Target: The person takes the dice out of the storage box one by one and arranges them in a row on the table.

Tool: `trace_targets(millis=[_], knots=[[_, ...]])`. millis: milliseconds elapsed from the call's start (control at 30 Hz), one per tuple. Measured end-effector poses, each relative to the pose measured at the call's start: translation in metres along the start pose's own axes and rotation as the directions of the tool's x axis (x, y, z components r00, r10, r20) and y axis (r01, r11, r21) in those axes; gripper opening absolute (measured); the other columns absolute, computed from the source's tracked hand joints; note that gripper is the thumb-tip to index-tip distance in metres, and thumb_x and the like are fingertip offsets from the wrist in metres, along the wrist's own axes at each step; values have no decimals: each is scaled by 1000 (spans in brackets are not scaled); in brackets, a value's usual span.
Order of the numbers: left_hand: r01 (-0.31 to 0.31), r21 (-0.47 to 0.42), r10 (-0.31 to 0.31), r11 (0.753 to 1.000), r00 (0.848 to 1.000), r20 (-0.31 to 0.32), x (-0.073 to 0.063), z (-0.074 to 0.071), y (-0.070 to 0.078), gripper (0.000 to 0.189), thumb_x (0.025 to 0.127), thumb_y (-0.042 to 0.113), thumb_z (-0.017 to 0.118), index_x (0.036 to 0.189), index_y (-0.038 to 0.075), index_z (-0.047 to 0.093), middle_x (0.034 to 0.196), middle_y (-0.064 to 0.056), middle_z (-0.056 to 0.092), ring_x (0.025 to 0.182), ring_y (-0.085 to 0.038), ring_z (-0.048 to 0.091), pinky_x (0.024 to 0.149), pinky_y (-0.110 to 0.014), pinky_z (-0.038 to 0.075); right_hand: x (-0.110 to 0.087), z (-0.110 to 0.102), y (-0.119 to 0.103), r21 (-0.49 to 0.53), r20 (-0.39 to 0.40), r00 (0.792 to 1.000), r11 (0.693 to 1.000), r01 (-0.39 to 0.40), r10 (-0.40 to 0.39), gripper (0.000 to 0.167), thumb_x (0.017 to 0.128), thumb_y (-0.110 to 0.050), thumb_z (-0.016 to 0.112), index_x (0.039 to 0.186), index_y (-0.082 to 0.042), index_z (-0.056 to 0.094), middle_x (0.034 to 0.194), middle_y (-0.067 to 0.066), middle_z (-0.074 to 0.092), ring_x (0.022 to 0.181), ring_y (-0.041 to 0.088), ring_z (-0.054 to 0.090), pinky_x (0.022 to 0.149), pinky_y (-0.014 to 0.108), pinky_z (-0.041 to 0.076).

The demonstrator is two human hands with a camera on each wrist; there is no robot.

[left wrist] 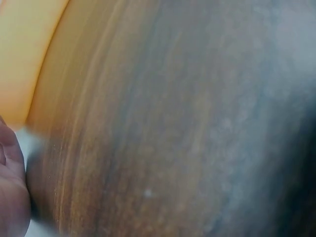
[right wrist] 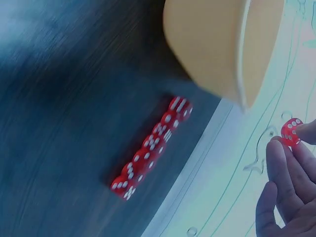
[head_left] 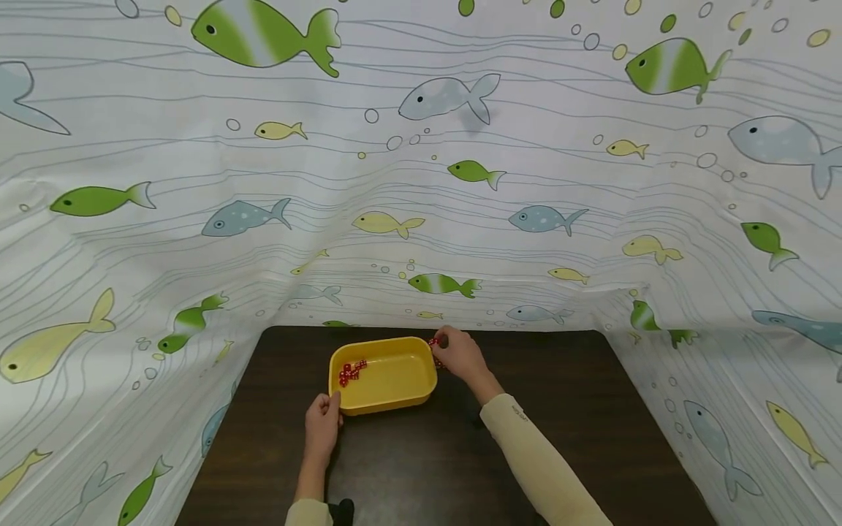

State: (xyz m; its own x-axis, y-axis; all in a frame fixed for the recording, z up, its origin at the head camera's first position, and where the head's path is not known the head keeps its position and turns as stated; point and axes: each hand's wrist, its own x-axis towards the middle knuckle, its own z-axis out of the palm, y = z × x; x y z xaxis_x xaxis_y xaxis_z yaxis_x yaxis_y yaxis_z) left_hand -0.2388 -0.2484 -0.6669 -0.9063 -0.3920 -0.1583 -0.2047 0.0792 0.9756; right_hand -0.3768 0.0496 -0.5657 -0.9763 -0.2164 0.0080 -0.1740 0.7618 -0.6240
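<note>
A yellow tray (head_left: 388, 405) with raised walls lies on the dark table, several red dice (head_left: 349, 374) grouped at the left of its floor. My left hand (head_left: 322, 424) holds the tray's near left corner, thumb at the rim; the left wrist view catches only part of this hand (left wrist: 11, 182) beside the tray wall (left wrist: 24, 59). Just past the tray's right end, my right hand (head_left: 460, 354) pinches one red die (right wrist: 292, 131) between thumb and fingertips, raised off the table. Below it on the table, several red dice (right wrist: 150, 143) stand in a straight, touching row.
The dark wooden table (head_left: 408, 467) extends around the tray. White cloth (head_left: 368, 168) printed with fish and wavy lines rises behind and along both sides of the table, meeting its far edge close behind the tray.
</note>
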Motion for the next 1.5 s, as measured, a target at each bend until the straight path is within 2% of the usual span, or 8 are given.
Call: trace_targets(millis=[167,333,467,700,867,1167,1500], knots=[[-4,2,4,1000,1000,-6,0,-2,-2,43,112,44,55,91,8,49,70,1,54,62,-15,49,59,-28,40,-2,-10,13,6,-38,998,999,-39,39,25,100,-25,73,122,-13,70,114,6,75,83,19,65,79,40,60],[-6,12,6,1000,1000,-3,0,-2,-3,44,112,46,55,92,8,49,70,1,54,61,-15,49,58,-29,40,-4,-18,29,17,-69,993,995,-100,101,25,101,-26,71,123,-13,69,116,8,75,82,21,65,76,41,58],[-2,5,2,1000,1000,-7,0,-1,-2,44,111,47,56,92,8,49,70,0,54,60,-15,49,58,-29,40,-6,-20,46,29,-66,990,992,-120,121,27,104,-25,67,126,-11,66,117,10,74,81,21,66,73,42,57],[2,-3,-2,1000,1000,11,3,-1,-1,45,111,49,55,93,8,49,71,0,54,62,-16,50,59,-29,41,-15,-25,78,97,-73,982,981,-168,175,26,105,-21,66,127,-7,66,119,16,73,92,28,70,80,50,58],[11,0,-11,1000,1000,2,5,-2,-1,45,111,49,55,93,8,49,71,2,54,64,-16,51,60,-28,42,-22,-22,95,79,-44,975,974,-213,216,26,105,-21,66,127,-6,66,118,17,73,93,29,70,80,50,57],[10,10,-11,1000,1000,5,3,-2,1,45,111,50,54,95,8,50,72,1,54,66,-17,51,61,-28,42,-28,-9,112,57,7,968,967,-250,250,26,104,-19,70,126,-5,68,117,16,72,94,29,69,82,51,57],[19,-1,-19,1000,1000,5,1,1,2,45,112,49,54,96,7,50,73,0,54,66,-16,51,61,-28,42,-27,-7,119,24,32,966,966,-256,256,26,104,-17,69,126,-4,68,118,17,72,95,29,69,84,51,58]])
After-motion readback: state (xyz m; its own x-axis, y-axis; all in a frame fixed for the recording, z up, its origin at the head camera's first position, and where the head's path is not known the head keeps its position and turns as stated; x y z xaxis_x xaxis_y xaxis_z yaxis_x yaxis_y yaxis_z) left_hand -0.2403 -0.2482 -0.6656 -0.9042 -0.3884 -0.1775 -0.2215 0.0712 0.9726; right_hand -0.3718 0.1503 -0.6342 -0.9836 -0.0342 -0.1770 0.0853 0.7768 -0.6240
